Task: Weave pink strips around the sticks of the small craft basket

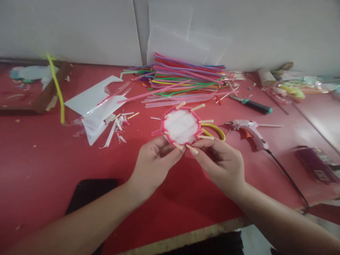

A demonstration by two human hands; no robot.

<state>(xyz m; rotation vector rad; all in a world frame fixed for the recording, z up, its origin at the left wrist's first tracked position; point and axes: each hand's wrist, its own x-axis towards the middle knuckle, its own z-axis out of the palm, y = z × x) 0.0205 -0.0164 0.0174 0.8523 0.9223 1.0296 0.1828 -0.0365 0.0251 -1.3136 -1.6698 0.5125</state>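
Both hands hold a small round craft basket (181,124) above the red table. Its base is a white disc, with short pale sticks standing around the edge and pink pipe cleaner woven between them. My left hand (156,159) pinches the near left rim, thumb close to a stick. On the near right side, my right hand (219,159) grips the rim with its thumb by another stick. Fingers under the basket are partly hidden. A yellow pipe cleaner loop (219,131) shows just beyond my right hand.
Bundled colourful pipe cleaners (186,76) lie at the back. A glue gun (251,132) with a cord and a box cutter (255,105) are to the right. White paper (92,95), paper scraps (117,127) and a black phone-like slab (90,193) lie left.
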